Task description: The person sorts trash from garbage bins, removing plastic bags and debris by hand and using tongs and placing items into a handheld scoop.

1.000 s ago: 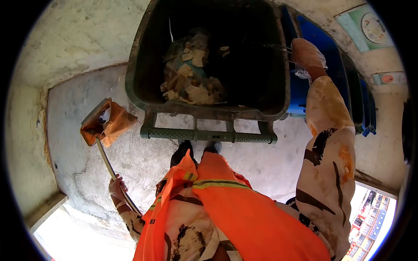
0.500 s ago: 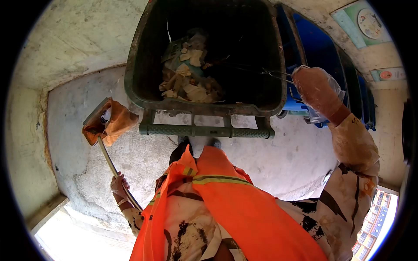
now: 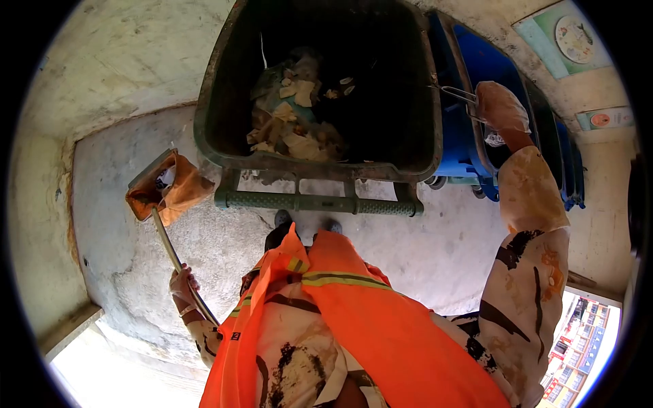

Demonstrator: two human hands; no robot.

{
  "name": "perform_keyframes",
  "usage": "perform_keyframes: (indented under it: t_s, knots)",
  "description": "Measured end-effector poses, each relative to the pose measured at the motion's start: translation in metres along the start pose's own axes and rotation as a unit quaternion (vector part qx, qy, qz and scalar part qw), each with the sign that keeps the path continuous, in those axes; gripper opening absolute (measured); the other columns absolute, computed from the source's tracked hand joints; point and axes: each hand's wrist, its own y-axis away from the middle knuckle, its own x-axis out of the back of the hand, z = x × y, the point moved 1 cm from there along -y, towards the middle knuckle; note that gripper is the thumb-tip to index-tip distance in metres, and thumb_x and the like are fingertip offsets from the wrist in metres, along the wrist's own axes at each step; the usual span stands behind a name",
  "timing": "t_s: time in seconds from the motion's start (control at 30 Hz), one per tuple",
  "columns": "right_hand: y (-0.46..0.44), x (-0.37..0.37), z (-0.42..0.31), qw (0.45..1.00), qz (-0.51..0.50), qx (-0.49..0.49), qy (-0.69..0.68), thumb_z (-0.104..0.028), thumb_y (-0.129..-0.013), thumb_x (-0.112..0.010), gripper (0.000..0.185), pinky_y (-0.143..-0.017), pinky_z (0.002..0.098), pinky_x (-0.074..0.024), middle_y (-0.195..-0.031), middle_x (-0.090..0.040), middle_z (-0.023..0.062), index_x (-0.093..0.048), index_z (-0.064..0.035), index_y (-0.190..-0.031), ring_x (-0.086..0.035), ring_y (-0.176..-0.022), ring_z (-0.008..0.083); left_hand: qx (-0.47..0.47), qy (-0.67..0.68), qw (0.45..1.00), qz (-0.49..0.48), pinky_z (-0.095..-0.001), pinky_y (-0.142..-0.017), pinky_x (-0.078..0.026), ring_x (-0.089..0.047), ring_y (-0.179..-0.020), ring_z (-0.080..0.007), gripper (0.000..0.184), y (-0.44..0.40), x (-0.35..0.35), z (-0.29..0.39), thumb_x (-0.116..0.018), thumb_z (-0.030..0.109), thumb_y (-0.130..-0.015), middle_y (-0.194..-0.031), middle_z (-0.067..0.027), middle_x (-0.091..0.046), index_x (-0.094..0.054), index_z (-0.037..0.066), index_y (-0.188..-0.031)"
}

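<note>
My left hand (image 3: 182, 287) is wrapped round the long handle of an orange-brown dustpan (image 3: 187, 190). The pan hangs at the left, with some pale litter inside it. In a thin clear plastic glove, my right hand (image 3: 502, 109) grips metal tongs (image 3: 459, 95), held over the right side of a large dark green wheeled bin (image 3: 320, 204). Their far tips are lost against the dark bin. Crumpled paper and plastic waste (image 3: 299, 115) lies in the bin, mostly at its left, with a few small pale scraps (image 3: 340, 90) to the right.
Blue bins (image 3: 469, 163) stand in a row at the right, close beside the green one. Stained walls (image 3: 136, 54) enclose the concrete floor (image 3: 149, 265). Posters (image 3: 568, 41) hang on the right wall.
My right hand has drawn up and slightly right, pulling the tongs back from the bin's middle. Small pale scraps now show inside the bin. My left hand and the dustpan have barely shifted.
</note>
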Motion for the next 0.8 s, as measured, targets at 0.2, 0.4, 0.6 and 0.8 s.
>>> perform_keyframes:
  t_s: [0.2,0.4,0.6,0.8]
  knots:
    - [-0.009,-0.014,-0.043,0.991,-0.077,-0.093,-0.052,-0.009,-0.078,-0.057,0.016,-0.080,0.0403,-0.0490,-0.097,-0.063,0.0198,-0.066,-0.0038,-0.091,-0.060,-0.094,0.0350,-0.013,-0.012,1.000,-0.013,-0.0246,-0.033,-0.036,-0.042,-0.038,-0.0090,0.027,0.003,-0.002,-0.002,-0.058,0.016,-0.080,-0.054,0.0014,-0.045,-0.050,0.006,-0.105]
    - [-0.006,-0.020,-0.023,0.998,0.034,0.017,0.051,-0.007,-0.074,-0.060,0.012,-0.076,0.0368,-0.0511,-0.086,-0.066,0.0141,-0.069,-0.0057,-0.082,-0.064,-0.085,0.0317,0.022,-0.002,1.000,-0.007,-0.0252,-0.034,-0.036,-0.042,-0.038,-0.0102,0.029,0.004,-0.001,0.001,-0.055,0.009,-0.081,-0.057,-0.0006,-0.045,-0.047,0.004,-0.108]
    - [0.027,0.008,0.015,0.994,-0.024,0.071,0.074,-0.021,-0.071,-0.067,0.018,-0.074,0.0390,-0.0488,-0.080,-0.062,0.0131,-0.064,-0.0040,-0.078,-0.061,-0.080,0.0317,0.008,-0.001,1.000,0.005,-0.0248,-0.034,-0.035,-0.042,-0.038,-0.0098,0.029,0.004,0.003,-0.003,-0.054,0.010,-0.081,-0.057,-0.0003,-0.045,-0.047,0.005,-0.109]
    - [0.051,0.031,0.052,0.971,0.134,0.185,0.068,-0.027,-0.072,-0.068,0.026,-0.073,0.0398,-0.0467,-0.077,-0.057,0.0119,-0.060,-0.0030,-0.077,-0.057,-0.078,0.0317,0.017,0.015,1.000,0.007,-0.0251,-0.034,-0.037,-0.042,-0.038,-0.0103,0.030,-0.007,0.014,-0.009,-0.055,0.009,-0.080,-0.057,-0.0010,-0.046,-0.047,0.004,-0.109]
